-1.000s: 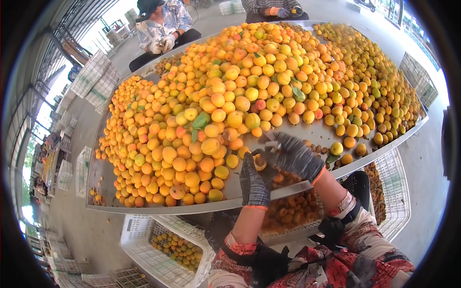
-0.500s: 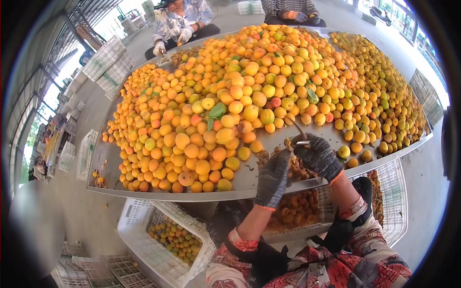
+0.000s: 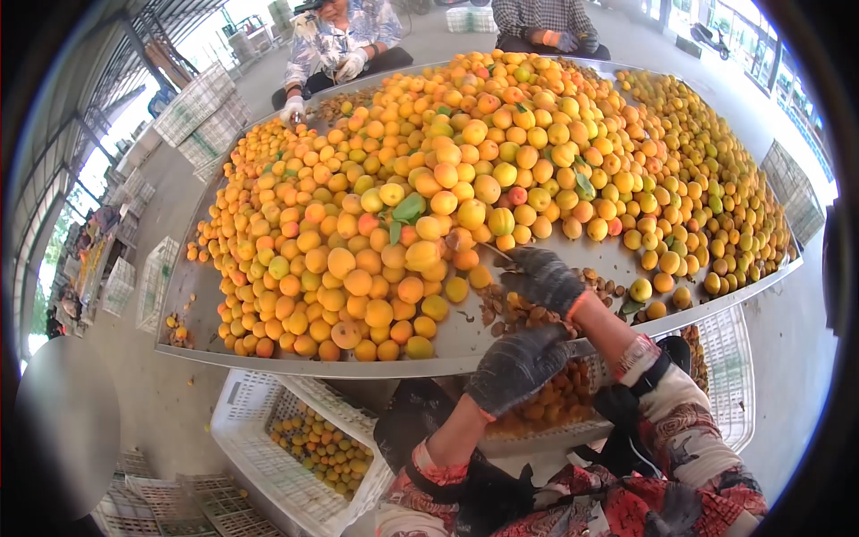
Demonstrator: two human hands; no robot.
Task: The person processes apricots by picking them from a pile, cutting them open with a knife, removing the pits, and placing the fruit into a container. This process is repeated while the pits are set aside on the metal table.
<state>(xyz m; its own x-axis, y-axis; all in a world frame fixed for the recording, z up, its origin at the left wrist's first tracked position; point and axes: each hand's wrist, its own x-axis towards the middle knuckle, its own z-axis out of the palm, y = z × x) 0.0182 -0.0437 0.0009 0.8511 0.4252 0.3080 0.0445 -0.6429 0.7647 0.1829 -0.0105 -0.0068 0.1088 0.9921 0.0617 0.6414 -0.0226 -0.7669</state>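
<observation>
A large heap of apricots (image 3: 358,259) covers the metal tray table (image 3: 429,365). My right hand (image 3: 548,283), in a dark grey glove, is closed around a thin rod-like tool (image 3: 497,253); its end points left toward the fruit. Below the hand, brown apricot pits (image 3: 512,318) lie scattered on the metal. My left hand (image 3: 519,367), gloved the same way, is over the tray's near edge, above a crate of split orange apricots (image 3: 541,404). Its fingers curl out of sight, so what they hold, if anything, is hidden.
A white crate (image 3: 246,403) with greenish-yellow apricots stands under the tray at left. Another white crate (image 3: 735,376) is at right. Across the table sit two people, one in a patterned shirt (image 3: 344,36), one in a checked shirt (image 3: 541,16). Stacked crates (image 3: 201,112) stand back left.
My hands have moved apart: the left came down toward me to the tray's edge, and the right shifted left. The rod swung from pointing up to pointing left.
</observation>
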